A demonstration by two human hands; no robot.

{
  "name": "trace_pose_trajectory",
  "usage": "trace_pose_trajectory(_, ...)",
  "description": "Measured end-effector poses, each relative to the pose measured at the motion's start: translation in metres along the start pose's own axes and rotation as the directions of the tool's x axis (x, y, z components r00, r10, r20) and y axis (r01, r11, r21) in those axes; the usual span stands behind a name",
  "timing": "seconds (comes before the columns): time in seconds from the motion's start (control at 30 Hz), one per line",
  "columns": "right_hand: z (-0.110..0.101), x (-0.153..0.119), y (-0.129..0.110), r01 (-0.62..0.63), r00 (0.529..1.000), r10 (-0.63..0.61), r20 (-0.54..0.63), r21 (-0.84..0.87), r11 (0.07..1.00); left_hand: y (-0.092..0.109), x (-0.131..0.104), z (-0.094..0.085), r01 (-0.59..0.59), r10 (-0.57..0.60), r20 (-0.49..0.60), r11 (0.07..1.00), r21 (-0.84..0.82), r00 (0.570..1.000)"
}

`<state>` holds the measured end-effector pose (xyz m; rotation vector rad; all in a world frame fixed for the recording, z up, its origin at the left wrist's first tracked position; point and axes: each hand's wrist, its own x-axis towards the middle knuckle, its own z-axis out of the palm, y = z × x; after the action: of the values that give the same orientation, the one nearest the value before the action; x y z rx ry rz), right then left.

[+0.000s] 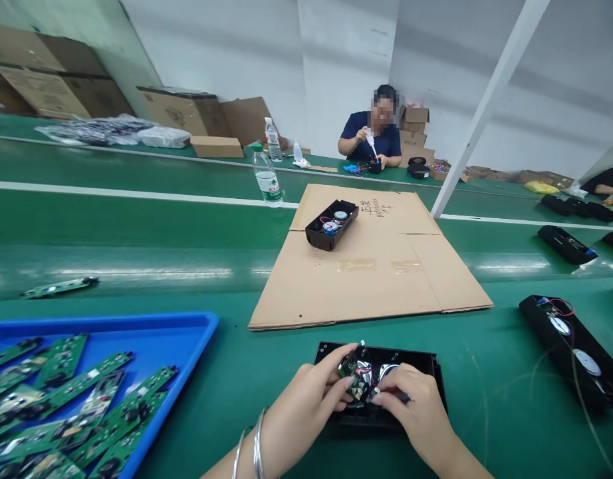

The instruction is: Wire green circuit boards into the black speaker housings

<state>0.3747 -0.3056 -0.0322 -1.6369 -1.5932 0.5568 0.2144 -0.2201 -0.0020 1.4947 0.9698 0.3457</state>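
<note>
Fingers [336,358] of the person's left hand [306,399] were, in the head view, pinched around a small circuit board [359,388], tilted over an open black case [426,359] on the near desk [281,359]. The right hand [421,406] had its fingertips drawn together beside that board; whether they gripped anything was too small to tell. A blue tray [207,326] of green boards [107,368] lay left, a cardboard sheet [371,286] bearing another case [317,237] lay far, a third case [560,352] right.

Before me: open black rectangular plastic housing [369,417]. Left: blue rectangular plastic tray [189,332], long green circuit boards [94,376] inside. Behind housing: flat brown cardboard sheet [376,289], open black plastic shell [336,237] on it. To my right: long black open case [558,359].
</note>
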Motion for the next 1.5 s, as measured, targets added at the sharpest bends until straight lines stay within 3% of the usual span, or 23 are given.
trace_pose_trajectory(0.13, 0.002, 0.000, -0.002, 0.128, 0.992, -0.129, -0.001, -0.094, 0.987, 0.002, -0.003, 0.002, -0.020, 0.020, -0.008, 1.000, -0.004, 1.000)
trace_pose_trajectory(0.3, 0.009, -0.001, -0.001, 0.166, 0.986, -0.169, 0.011, -0.257, 0.952, 0.002, -0.002, 0.004, -0.065, 0.064, 0.013, 0.997, 0.041, 0.998)
trace_pose_trajectory(0.5, 0.016, -0.001, -0.001, 0.257, 0.951, -0.298, -0.081, -0.326, 0.910, -0.003, -0.004, 0.011, -0.166, 0.157, 0.061, 0.967, 0.192, 0.986)
trace_pose_trajectory(0.73, 0.030, -0.006, -0.002, 0.289, 0.893, -0.416, -0.174, -0.487, 0.824, -0.007, -0.009, 0.019, -0.259, 0.253, 0.071, 0.865, 0.429, 0.965)
trace_pose_trajectory(1.07, 0.027, -0.007, 0.000, 0.238, 0.930, -0.325, -0.171, -0.392, 0.889, -0.003, -0.013, 0.015, -0.402, 0.390, 0.124, 0.796, 0.453, 0.913)
trace_pose_trajectory(1.37, 0.029, -0.007, 0.000, 0.278, 0.904, -0.385, -0.189, -0.425, 0.861, -0.002, -0.011, 0.015, -0.379, 0.349, 0.152, 0.805, 0.456, 0.925)
trace_pose_trajectory(1.5, 0.024, -0.007, 0.000, 0.286, 0.928, -0.349, -0.133, -0.347, 0.893, 0.000, -0.011, 0.014, -0.396, 0.383, 0.114, 0.827, 0.398, 0.916)
